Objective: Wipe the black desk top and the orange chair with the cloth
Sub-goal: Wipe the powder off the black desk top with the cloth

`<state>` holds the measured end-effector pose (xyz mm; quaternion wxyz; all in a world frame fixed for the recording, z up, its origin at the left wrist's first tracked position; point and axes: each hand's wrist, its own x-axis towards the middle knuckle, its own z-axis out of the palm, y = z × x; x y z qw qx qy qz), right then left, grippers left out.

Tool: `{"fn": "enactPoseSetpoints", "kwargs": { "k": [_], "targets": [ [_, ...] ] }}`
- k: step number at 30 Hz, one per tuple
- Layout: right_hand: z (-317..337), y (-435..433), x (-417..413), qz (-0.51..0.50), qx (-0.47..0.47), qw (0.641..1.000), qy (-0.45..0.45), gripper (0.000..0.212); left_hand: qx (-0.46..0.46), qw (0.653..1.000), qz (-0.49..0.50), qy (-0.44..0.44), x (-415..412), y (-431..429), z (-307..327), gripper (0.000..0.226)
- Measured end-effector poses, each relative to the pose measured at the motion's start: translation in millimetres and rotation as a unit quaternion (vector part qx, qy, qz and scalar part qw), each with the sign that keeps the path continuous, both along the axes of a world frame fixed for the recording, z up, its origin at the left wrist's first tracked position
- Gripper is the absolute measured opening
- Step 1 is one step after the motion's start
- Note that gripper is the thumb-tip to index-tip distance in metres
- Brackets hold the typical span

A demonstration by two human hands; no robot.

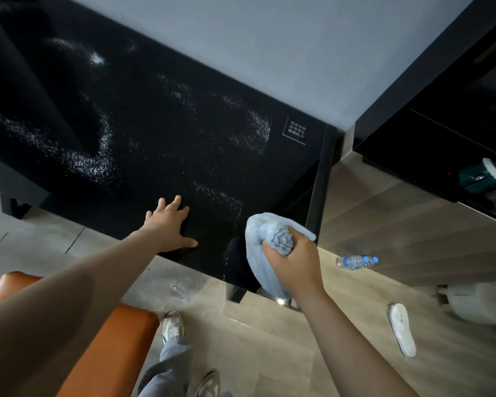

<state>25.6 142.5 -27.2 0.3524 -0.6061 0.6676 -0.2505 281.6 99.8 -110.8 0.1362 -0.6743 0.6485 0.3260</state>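
Right hand [292, 263] gripping bunched cloth [269, 233] over desk top [155, 124] corner, left hand [166, 224] splayed flat by front edge

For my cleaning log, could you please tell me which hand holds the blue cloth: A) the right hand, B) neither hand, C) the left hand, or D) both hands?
A: the right hand grips the bunched cloth at the near edge of the desk top, while the left hand rests open on the black surface.
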Motion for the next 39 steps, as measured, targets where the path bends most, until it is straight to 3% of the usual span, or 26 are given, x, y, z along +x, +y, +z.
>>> {"fn": "enactPoseSetpoints", "kwargs": {
  "k": [5,23,27,33,39],
  "targets": [
    [16.9,-41.7,12.9,-0.007,-0.056,0.998,0.007,0.040,0.019,0.999,0.020,0.026,6.4,-29.2,25.0,0.086],
    [6.0,-219.9,18.4,-0.023,-0.044,0.999,0.013,0.016,-0.007,0.999,0.036,-0.001,-5.2,-149.1,42.6,0.089],
    [-8.3,-268.8,15.0,-0.027,-0.032,0.999,0.015,0.018,-0.003,0.999,0.042,-0.027,-12.9,-177.0,21.3,0.101],
    [-25.8,-352.6,8.5,-0.008,-0.055,0.997,0.044,0.022,0.061,0.992,0.094,-0.056,-14.8,-208.5,-6.3,0.141],
    [-45.2,-421.5,4.0,0.028,-0.105,0.989,0.103,0.015,0.067,0.991,0.100,-0.056,-18.3,-206.8,-18.1,0.147]
  ]
}}
